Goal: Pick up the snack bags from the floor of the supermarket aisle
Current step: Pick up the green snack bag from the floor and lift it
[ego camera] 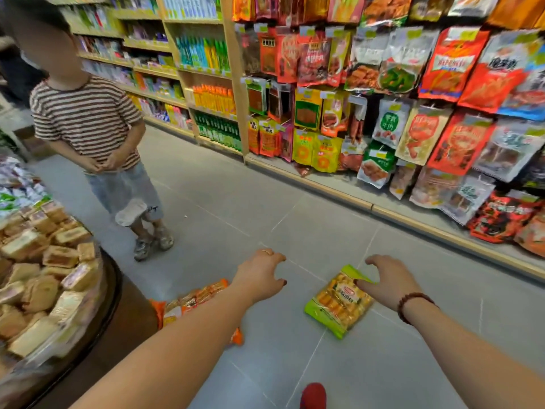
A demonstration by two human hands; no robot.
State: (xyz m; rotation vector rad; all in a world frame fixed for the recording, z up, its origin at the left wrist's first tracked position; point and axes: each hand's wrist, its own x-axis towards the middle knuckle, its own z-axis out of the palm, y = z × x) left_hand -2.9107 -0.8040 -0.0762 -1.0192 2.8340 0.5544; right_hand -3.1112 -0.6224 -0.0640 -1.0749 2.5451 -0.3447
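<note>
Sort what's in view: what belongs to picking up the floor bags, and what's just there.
Job in hand:
green snack bag on the floor
orange snack bag on the floor, partly hidden
left hand, holding nothing
right hand, at the green bag's top edge

Just there:
hanging snack packs on the rack
round bin of wrapped cakes
person in a striped shirt

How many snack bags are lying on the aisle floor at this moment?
2. A green bag lies by the right hand; an orange bag lies partly hidden behind the left forearm, next to the round display stand. More may be hidden there.
</note>
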